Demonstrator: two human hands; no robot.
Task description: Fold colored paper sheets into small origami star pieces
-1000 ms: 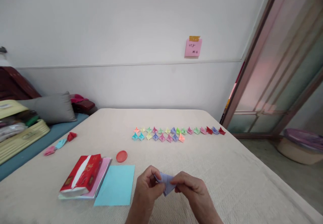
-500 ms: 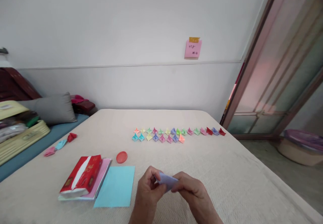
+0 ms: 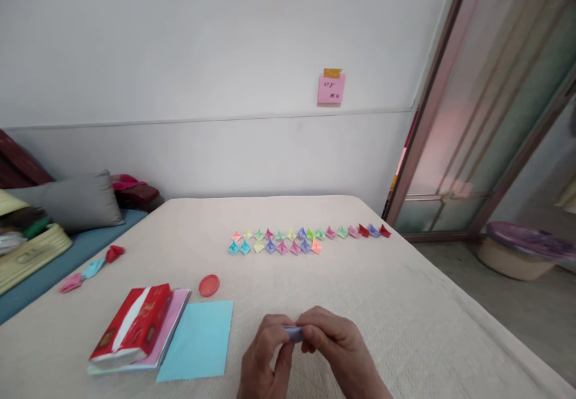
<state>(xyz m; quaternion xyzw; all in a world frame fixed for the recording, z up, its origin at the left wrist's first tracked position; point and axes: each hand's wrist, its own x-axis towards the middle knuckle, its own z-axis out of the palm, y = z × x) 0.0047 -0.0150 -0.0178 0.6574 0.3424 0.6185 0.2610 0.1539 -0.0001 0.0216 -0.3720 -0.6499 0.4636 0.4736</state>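
Between my two hands is a small folded piece of lavender paper [image 3: 294,333], seen nearly edge-on and mostly covered by fingers. My left hand [image 3: 269,351] pinches its left end between thumb and fingers. The right end is gripped by my right hand [image 3: 335,342], thumb on top. Both hands hover low over the near part of the pale cloth-covered table [image 3: 396,327]. To their left lies a square sheet of light blue paper [image 3: 198,340]. A red round lid [image 3: 209,285] rests just beyond that sheet.
Two rows of small folded paper pieces [image 3: 282,246] in several colours stretch across the table's middle. At left, a red tissue pack [image 3: 135,324] sits on a stack of coloured paper [image 3: 168,330]. Three crumpled-looking paper pieces [image 3: 93,268] lie near the left edge.
The lavender paper has tilted from showing its broad face to nearly edge-on. My hands have closed in toward each other around it. The view has shifted slightly to the right.
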